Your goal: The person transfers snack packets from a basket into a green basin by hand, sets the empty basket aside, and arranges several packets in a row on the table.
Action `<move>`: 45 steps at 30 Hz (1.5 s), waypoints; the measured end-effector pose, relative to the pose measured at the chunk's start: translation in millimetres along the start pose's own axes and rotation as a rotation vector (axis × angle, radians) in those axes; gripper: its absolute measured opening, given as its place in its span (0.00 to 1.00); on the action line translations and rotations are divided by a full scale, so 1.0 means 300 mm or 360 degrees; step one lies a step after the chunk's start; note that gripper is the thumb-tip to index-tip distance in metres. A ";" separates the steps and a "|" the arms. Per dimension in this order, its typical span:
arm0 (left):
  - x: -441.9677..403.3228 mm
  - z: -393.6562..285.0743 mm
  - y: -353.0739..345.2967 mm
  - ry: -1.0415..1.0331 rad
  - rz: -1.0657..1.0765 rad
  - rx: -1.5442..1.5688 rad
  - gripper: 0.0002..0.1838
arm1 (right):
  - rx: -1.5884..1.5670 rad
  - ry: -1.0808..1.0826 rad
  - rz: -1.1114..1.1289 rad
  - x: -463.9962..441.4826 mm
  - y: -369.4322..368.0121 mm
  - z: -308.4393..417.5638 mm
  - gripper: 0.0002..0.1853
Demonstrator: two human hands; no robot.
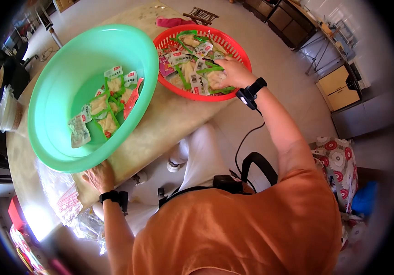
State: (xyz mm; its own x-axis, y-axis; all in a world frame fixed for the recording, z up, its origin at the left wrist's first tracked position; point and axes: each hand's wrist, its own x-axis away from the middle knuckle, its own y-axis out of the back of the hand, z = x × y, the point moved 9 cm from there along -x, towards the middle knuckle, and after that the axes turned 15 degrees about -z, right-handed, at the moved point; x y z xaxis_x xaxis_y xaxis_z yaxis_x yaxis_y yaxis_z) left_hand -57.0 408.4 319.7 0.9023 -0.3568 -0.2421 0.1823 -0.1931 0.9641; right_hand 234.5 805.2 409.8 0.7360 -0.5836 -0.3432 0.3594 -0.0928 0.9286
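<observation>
A large green basin (50, 114) stands tilted on the table, with several green-edged food packets (99, 105) and a red packet (133, 99) inside. Beside it, a red slotted basket (242, 50) holds many similar packets (187, 68). My right hand (234, 73) reaches over the basket's right side, its thumb and fingers apart on the packets; no packet is lifted. My left hand (99, 178) lies at the table edge just below the basin's rim, fingers spread and partly hidden near the rim.
The pale table (160, 133) bears clear plastic bags (61, 190) at its lower left and a pink cloth (175, 21) beyond the basket. Stacked plastic containers (10, 112) stand at the left edge. A small folding stool (201, 16) is on the floor behind.
</observation>
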 end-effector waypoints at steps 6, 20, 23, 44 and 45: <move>-0.001 0.003 -0.009 -0.0010 -0.0041 0.0016 0.24 | -0.0145 -0.0059 0.0272 0.000 -0.013 -0.027 0.31; -0.007 0.022 -0.012 0.0007 0.0043 0.0061 0.25 | -0.2428 -0.0854 0.0368 -0.092 0.135 0.119 0.27; -0.005 0.040 -0.024 0.0014 -0.0193 0.0161 0.21 | -0.2567 -0.0898 0.0496 -0.161 0.139 0.251 0.22; -0.016 0.063 -0.069 0.0035 -0.0035 0.0309 0.21 | -0.2298 -0.0457 0.0607 -0.538 0.082 0.704 0.20; -0.012 0.063 -0.048 0.0037 -0.0131 0.0313 0.21 | -0.2321 -0.0339 0.0662 -0.513 0.119 0.666 0.20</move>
State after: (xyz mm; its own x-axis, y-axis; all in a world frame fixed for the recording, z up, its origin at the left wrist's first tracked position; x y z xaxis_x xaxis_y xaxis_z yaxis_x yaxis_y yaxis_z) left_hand -70.2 395.1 304.5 0.8968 -0.3114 -0.3143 0.1780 -0.3964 0.9007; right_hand 19.5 730.4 524.1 0.8762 -0.4801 0.0421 0.4815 0.8757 -0.0364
